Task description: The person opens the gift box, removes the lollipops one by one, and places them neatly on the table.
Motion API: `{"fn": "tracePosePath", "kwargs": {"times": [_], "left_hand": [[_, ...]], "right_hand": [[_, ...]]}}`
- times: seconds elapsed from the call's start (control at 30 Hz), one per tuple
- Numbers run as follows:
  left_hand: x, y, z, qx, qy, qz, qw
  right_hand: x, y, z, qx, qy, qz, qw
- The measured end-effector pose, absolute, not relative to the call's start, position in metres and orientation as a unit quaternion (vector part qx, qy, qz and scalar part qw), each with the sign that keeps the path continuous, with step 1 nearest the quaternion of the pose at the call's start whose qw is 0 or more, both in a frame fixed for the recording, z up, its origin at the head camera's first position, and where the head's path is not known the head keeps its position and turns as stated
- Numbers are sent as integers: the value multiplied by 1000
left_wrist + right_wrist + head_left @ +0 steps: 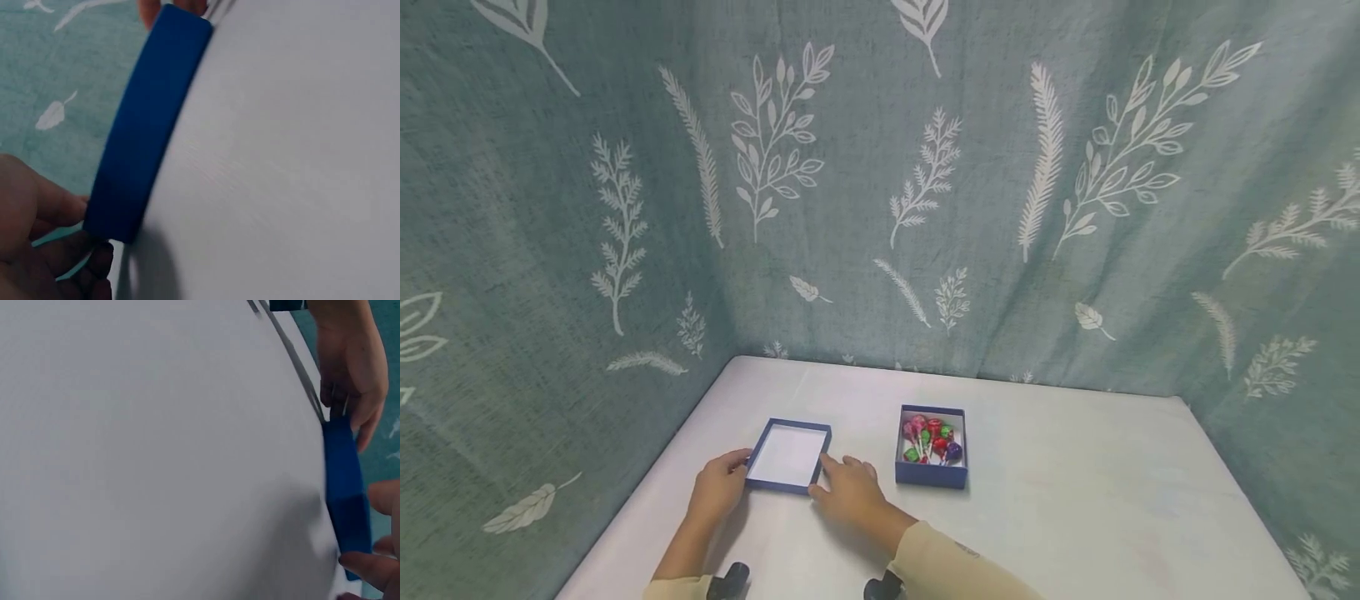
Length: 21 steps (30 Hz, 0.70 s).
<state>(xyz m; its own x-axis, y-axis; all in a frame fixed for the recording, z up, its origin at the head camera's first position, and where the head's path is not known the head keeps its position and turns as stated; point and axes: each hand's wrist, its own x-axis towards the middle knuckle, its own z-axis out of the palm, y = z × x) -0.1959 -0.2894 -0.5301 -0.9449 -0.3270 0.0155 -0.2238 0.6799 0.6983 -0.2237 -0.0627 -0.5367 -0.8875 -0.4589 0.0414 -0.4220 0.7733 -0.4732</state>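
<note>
A shallow blue box lid lies with its white inside facing up, at the left of the table. My left hand holds its left side, and in the left wrist view the thumb presses against one end. On the opposite side my right hand grips the lid near its front right corner. Its fingertips show at the blue side in the right wrist view. Right of both hands, an open blue box holds several lollipops in red, pink, green and purple wrappers.
The white table ends at a green-blue curtain with white leaf prints, behind and along the left. The box of lollipops stands a short way right of my right hand.
</note>
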Motion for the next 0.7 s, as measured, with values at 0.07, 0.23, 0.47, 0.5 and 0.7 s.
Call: {"fn": "tracePosePath", "kwargs": {"times": [0.07,0.23,0.47,0.5,0.7], "left_hand": [[-199,-287,-527,151,-914,-366,85],[-215,-270,-516,125,-917,-356,131],[-237,-215,-509,23,-915,-380,131],[-239,-206,-509,7,-912,-388,131],[-246,-160,-517,-83,-895,-423,118]], "right_hand": [[-224,-56,-531,-243,940,-234,50],[-224,-30,-509,-286,928,-232,59],[-230,20,-483,-353,905,-235,27],[-232,28,-480,-357,903,-239,24],[-241,64,-461,-364,901,-235,-22]]}}
